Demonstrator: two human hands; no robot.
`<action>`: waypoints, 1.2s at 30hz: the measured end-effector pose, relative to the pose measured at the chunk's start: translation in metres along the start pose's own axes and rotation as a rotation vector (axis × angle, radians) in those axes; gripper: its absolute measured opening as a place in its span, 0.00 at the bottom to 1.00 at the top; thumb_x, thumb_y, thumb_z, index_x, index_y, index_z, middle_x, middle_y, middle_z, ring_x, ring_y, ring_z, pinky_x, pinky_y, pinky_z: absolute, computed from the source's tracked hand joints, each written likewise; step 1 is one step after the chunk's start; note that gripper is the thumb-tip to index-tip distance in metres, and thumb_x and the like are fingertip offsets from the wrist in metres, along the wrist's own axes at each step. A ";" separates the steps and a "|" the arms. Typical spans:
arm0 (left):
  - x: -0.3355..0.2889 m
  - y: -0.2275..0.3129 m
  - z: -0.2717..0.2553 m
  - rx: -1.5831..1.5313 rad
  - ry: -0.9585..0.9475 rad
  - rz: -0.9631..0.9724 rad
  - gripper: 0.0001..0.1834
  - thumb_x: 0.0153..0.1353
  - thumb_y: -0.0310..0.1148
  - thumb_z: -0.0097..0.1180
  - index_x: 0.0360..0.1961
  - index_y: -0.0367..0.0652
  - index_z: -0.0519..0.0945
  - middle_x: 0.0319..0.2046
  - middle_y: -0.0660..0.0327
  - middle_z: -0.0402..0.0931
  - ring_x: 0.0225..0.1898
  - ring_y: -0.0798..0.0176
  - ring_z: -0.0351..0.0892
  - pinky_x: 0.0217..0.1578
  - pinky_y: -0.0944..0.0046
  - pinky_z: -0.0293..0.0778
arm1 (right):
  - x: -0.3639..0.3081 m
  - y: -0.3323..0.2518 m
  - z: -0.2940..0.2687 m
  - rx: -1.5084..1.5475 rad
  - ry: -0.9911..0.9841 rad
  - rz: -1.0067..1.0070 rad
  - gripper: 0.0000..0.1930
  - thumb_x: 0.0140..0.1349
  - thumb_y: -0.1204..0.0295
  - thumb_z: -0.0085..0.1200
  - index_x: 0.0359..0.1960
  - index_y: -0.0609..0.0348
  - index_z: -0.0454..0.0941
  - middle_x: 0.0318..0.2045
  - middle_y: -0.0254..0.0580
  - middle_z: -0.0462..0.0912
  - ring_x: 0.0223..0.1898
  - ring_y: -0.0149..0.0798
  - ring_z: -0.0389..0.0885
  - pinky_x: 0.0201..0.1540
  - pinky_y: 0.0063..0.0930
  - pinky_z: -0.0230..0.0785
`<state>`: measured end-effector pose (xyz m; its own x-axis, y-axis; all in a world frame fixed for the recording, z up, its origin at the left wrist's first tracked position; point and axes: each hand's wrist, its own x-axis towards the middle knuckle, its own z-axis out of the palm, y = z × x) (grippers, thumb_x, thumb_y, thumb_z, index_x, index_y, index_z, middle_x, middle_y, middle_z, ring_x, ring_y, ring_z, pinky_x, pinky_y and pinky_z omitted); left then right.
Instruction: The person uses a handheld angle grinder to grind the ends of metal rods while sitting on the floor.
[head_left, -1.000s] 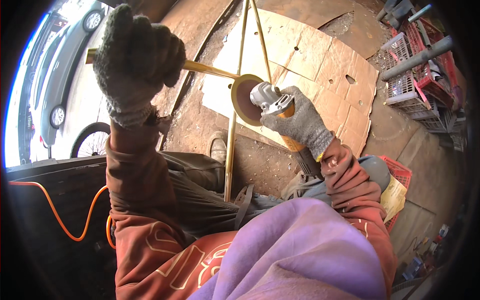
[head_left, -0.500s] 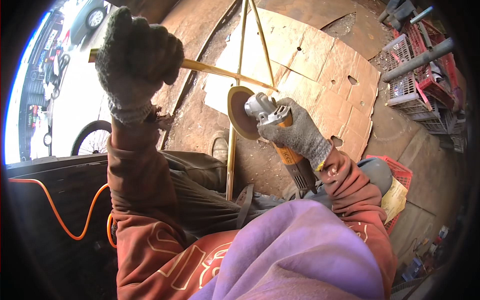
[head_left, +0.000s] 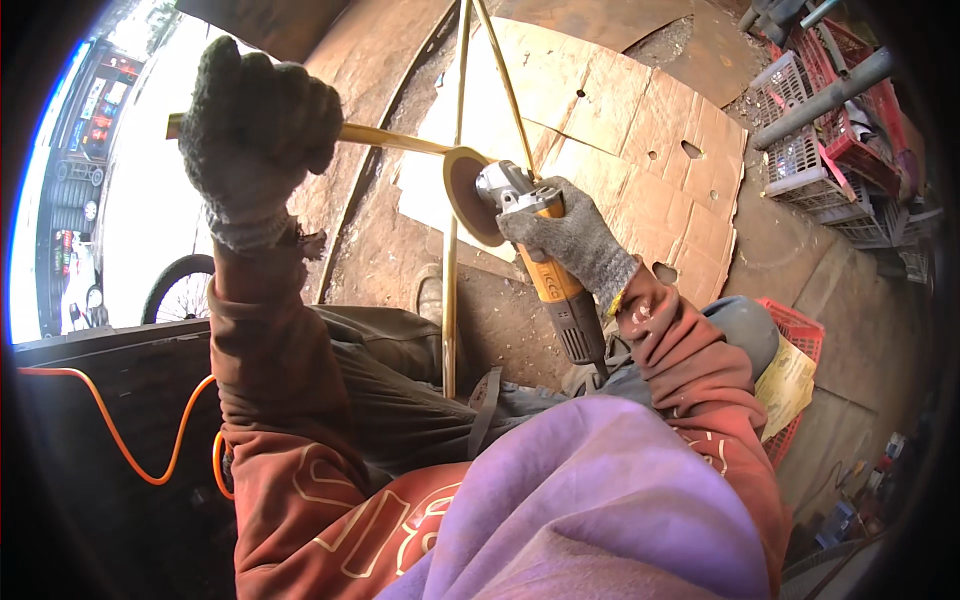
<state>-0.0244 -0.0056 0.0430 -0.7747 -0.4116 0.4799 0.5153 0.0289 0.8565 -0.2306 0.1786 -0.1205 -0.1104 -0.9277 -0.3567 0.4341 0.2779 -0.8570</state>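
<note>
My left hand [head_left: 258, 135], in a grey knit glove, is closed round one bar of a brass-coloured metal frame [head_left: 390, 140] at the upper left. My right hand [head_left: 575, 235], gloved the same way, grips a yellow and grey angle grinder [head_left: 548, 283] by the front of its body. The grinder's tan disc [head_left: 468, 197] stands on edge at the crossing of the bars. It hides part of the joint, so I cannot tell whether it touches the metal. One long bar [head_left: 450, 320] runs down towards my legs, and another slants away at the top.
A flattened cardboard sheet [head_left: 640, 150] with holes lies on the floor beyond the grinder. Red and grey plastic crates [head_left: 800, 130] with pipes stand at the right. An orange hose [head_left: 150, 478] hangs at the left, below a bicycle wheel [head_left: 185, 290]. My shoe [head_left: 428, 290] is near the long bar.
The grinder and my right hand have shifted slightly left and up, bringing the disc over the bars' crossing. The metal frame and my left hand appear a little further left.
</note>
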 end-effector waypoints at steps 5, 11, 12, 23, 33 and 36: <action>0.003 0.002 0.002 0.030 0.020 0.003 0.14 0.62 0.40 0.47 0.20 0.52 0.65 0.14 0.65 0.58 0.15 0.63 0.60 0.23 0.62 0.63 | -0.002 0.008 -0.003 -0.095 -0.011 0.050 0.28 0.47 0.67 0.74 0.46 0.64 0.71 0.28 0.38 0.80 0.22 0.27 0.76 0.24 0.23 0.72; 0.027 0.001 0.005 0.136 0.145 0.007 0.15 0.62 0.40 0.47 0.18 0.53 0.66 0.14 0.66 0.58 0.16 0.63 0.61 0.25 0.61 0.64 | -0.035 -0.009 -0.006 -0.121 0.047 -0.017 0.25 0.49 0.68 0.73 0.42 0.63 0.70 0.26 0.39 0.79 0.22 0.28 0.78 0.23 0.24 0.73; 0.038 -0.001 0.003 0.151 0.182 -0.006 0.15 0.62 0.40 0.47 0.18 0.54 0.66 0.14 0.66 0.58 0.16 0.63 0.61 0.26 0.61 0.65 | -0.039 -0.011 -0.010 -0.056 0.061 -0.078 0.24 0.50 0.70 0.73 0.42 0.62 0.70 0.27 0.40 0.80 0.22 0.28 0.78 0.23 0.24 0.73; 0.106 -0.026 0.008 -0.077 0.185 -0.311 0.29 0.75 0.49 0.36 0.12 0.55 0.57 0.10 0.69 0.48 0.11 0.62 0.49 0.16 0.59 0.50 | -0.100 -0.085 -0.077 0.255 0.473 -0.352 0.17 0.59 0.62 0.62 0.43 0.62 0.78 0.27 0.46 0.81 0.20 0.42 0.82 0.24 0.37 0.81; 0.064 -0.080 0.002 -0.068 0.315 -0.283 0.33 0.69 0.57 0.43 0.08 0.56 0.55 0.07 0.68 0.47 0.08 0.63 0.46 0.11 0.61 0.46 | -0.111 -0.073 -0.136 0.179 0.554 -0.589 0.24 0.60 0.57 0.60 0.47 0.67 0.76 0.29 0.53 0.82 0.23 0.49 0.84 0.26 0.42 0.83; 0.054 -0.092 -0.020 -0.092 0.208 -0.310 0.33 0.69 0.56 0.43 0.08 0.57 0.55 0.06 0.68 0.46 0.07 0.63 0.46 0.11 0.59 0.46 | -0.112 -0.074 -0.130 0.320 0.432 -0.554 0.24 0.61 0.57 0.60 0.48 0.67 0.75 0.32 0.54 0.82 0.25 0.49 0.84 0.26 0.43 0.83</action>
<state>-0.1062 -0.0489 -0.0142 -0.8128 -0.5645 0.1437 0.3063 -0.2044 0.9297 -0.3671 0.2944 -0.0654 -0.6975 -0.7124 -0.0773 0.4442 -0.3452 -0.8267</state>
